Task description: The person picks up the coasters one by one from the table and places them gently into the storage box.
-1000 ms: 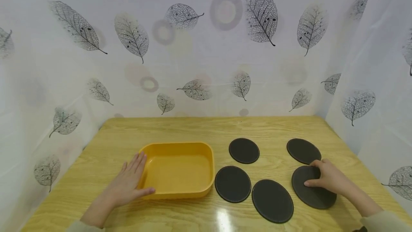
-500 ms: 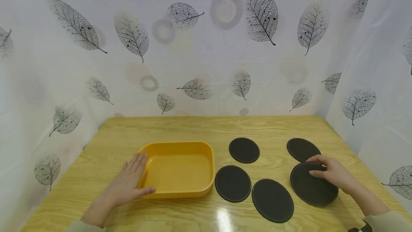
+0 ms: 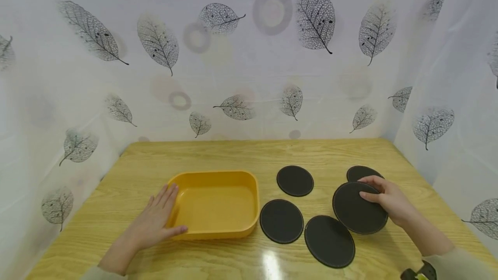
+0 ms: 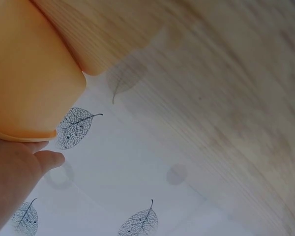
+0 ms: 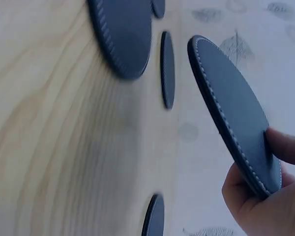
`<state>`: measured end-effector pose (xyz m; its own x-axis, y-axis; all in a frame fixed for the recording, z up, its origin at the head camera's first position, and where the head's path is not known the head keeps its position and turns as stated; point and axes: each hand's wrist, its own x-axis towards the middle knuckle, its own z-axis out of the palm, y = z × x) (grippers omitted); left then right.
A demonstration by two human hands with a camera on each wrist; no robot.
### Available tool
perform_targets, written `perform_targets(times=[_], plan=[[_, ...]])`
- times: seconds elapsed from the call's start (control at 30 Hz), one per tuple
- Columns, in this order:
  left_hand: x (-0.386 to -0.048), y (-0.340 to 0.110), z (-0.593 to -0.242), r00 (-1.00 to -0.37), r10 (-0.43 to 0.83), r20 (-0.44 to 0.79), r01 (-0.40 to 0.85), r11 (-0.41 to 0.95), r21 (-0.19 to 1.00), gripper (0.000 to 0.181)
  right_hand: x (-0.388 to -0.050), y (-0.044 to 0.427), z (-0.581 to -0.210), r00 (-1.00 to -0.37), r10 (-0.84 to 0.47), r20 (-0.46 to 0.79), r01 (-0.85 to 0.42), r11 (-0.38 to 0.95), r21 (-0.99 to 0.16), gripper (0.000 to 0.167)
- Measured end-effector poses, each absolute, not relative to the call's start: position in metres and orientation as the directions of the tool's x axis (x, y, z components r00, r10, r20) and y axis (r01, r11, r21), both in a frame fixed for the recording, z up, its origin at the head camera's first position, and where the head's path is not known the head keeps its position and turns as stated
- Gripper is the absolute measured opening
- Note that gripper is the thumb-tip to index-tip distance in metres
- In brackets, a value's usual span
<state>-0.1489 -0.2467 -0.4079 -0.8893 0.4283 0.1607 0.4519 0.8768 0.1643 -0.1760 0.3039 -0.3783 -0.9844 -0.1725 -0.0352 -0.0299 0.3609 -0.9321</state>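
My right hand pinches a round black coaster by its far right edge, thumb on top and fingers beneath. In the right wrist view this stitched-edge coaster is tilted and raised off the table. It partly covers another coaster at the back right. My left hand rests with straight fingers on the left rim of an orange-yellow rectangular tray. Seen from the left wrist, the tray's wall stands beside the thumb.
Between the tray and my right hand, more black coasters lie flat: one at the back, one close to the tray, one at the front. A leaf-patterned white curtain encloses the wooden table.
My right hand has lifted the coaster off the table and carried it left and away from me, tilting it. The left hand and tray stay put.
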Motion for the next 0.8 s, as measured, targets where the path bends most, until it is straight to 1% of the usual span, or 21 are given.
perform_targets(times=[0.1,0.23,0.4,0.57,0.67,0.8], plan=[[-0.149,-0.247,-0.408,-0.891,0.428,0.155,0.45,0.877,0.168,0.093,-0.179,0.287,-0.375,-0.981,-0.189,-0.04,0.003,0.189,-0.982,0.019],[-0.149,-0.247,-0.407,-0.89,0.429,0.156,0.452,0.876,0.171,0.093,-0.184,0.262,-0.37,-0.974,-0.217,-0.066,0.06,0.033,-0.998,0.017],[-0.149,-0.247,-0.407,-0.888,0.429,0.163,0.454,0.875,0.167,0.093,-0.19,0.231,-0.363,-0.954,-0.278,-0.108,0.148,-0.126,-0.981,0.02],[-0.149,-0.247,-0.406,-0.89,0.427,0.161,0.452,0.875,0.176,0.093,-0.196,0.2,-0.358,-0.93,-0.358,-0.086,0.206,-0.31,-0.928,0.016],[-0.148,-0.247,-0.406,-0.891,0.426,0.158,0.45,0.876,0.175,0.093,-0.199,0.181,-0.355,-0.925,-0.373,-0.075,0.222,-0.37,-0.902,0.015],[-0.148,-0.247,-0.406,-0.892,0.426,0.153,0.449,0.875,0.179,0.093,-0.205,0.158,-0.352,-0.927,-0.367,-0.082,0.232,-0.387,-0.892,0.015]])
